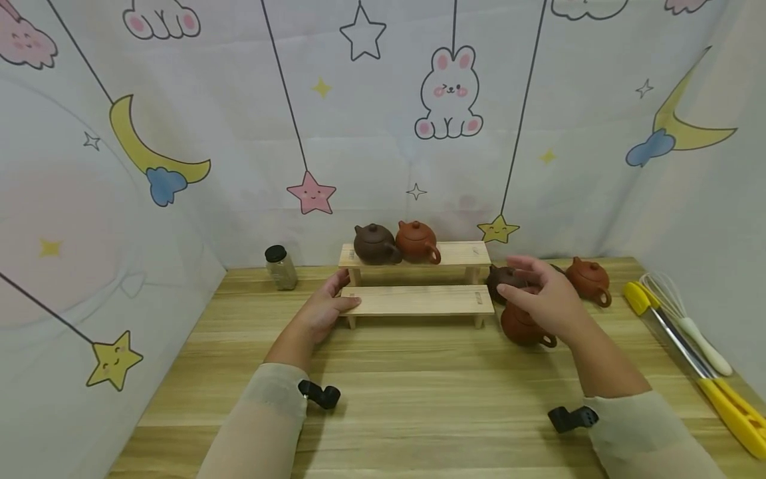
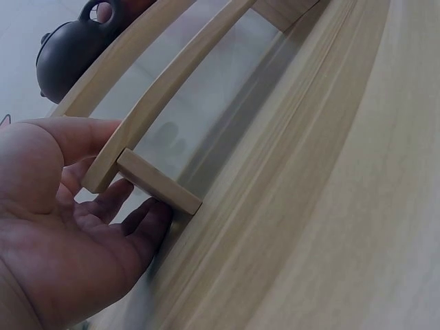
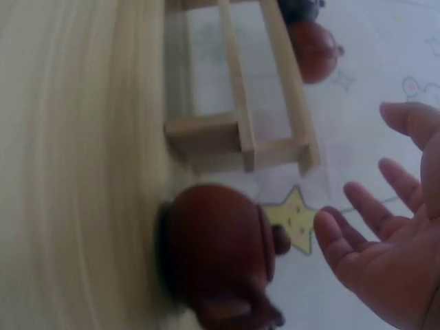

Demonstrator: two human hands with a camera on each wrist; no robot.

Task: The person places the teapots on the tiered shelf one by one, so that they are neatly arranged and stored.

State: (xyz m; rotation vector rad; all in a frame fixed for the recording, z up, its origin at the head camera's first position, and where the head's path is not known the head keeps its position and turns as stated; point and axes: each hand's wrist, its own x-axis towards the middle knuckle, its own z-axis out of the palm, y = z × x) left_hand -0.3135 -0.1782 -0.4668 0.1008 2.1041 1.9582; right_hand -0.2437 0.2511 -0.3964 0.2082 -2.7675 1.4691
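At its left end, my left hand (image 1: 323,309) grips the lower wooden shelf (image 1: 415,301), thumb over the top and fingers around the end by the leg (image 2: 158,180). Behind it stands a higher wooden shelf (image 1: 463,253). That one carries a dark brown teapot (image 1: 372,245) and a reddish-brown teapot (image 1: 415,241) side by side. My right hand (image 1: 547,299) holds nothing, its fingers spread above the teapots right of the shelves. Among these are a reddish teapot (image 1: 520,327) and a dark teapot (image 1: 501,285), partly hidden by the hand.
Farther right sits another reddish teapot (image 1: 588,279), with a dark one mostly hidden beside it. A whisk (image 1: 703,346) and yellow-handled tongs (image 1: 676,339) lie along the table's right side. At the back left stands a black-lidded jar (image 1: 281,268). Patterned cloth hangs behind the table.
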